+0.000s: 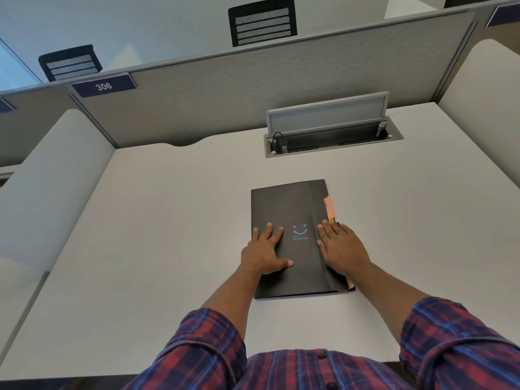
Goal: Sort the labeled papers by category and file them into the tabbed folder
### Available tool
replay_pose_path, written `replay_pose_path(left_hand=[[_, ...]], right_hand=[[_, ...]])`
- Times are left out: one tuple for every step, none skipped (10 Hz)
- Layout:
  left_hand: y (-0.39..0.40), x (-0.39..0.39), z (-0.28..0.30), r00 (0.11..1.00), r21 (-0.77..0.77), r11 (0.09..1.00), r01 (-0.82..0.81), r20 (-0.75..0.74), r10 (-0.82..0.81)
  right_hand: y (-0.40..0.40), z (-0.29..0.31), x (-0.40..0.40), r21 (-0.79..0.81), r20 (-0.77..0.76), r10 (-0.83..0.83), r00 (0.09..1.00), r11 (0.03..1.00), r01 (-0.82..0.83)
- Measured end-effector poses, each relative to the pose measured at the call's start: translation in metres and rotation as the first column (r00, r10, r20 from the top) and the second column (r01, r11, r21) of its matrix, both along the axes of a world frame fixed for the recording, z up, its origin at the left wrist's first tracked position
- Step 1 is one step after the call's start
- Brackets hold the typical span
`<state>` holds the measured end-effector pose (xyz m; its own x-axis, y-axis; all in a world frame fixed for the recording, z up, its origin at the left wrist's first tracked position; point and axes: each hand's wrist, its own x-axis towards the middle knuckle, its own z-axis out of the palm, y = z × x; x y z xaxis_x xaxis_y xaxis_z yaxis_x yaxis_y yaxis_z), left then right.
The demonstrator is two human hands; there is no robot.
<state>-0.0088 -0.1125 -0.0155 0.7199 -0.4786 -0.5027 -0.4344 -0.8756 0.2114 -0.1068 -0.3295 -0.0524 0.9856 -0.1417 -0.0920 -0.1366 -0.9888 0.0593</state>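
- The left hand [266, 249] lies flat, fingers straight, on the black folder [292, 240]; the right hand [340, 249] presses flat on its right flap.
- The folder lies closed mid-desk [168, 220], long axis running near edge to far edge, tabs [329, 206] poking out right.
- No loose papers show; filing looks finished.

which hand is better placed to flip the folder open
Right, probably. The right hand lies flat by the folder's opening edge, where the pink tab sticks out. The left hand presses the cover near the closed side, so it can steady it.
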Motion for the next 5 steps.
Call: replay_pose_path(left_hand=[[-0.002, 0.001, 0.004, 1.0, 0.009, 1.0, 0.016, -0.011, -0.016], [-0.002, 0.006, 0.009, 0.997, 0.079, 0.996, 0.051, 0.046, -0.055], [0.001, 0.006, 0.013, 0.992, 0.077, 0.996, 0.046, 0.116, -0.054], [0.018, 0.005, 0.012, 0.955, -0.065, 0.996, -0.055, 0.289, 0.071], [0.032, 0.006, 0.011, 0.922, -0.145, 0.985, -0.093, 0.361, 0.141]], right_hand=[[0.001, 0.006, 0.002, -0.029, 0.007, 0.016, 1.0, 0.999, -0.016], [-0.003, 0.012, 0.009, -0.029, 0.007, 0.009, 1.0, 1.0, -0.008], [-0.001, 0.015, 0.003, 0.003, 0.006, -0.012, 1.0, 1.0, 0.012], [-0.011, 0.018, -0.007, 0.127, 0.113, -0.171, 0.979, 0.979, 0.157], [-0.021, 0.018, -0.012, 0.189, 0.18, -0.292, 0.939, 0.947, 0.258]])
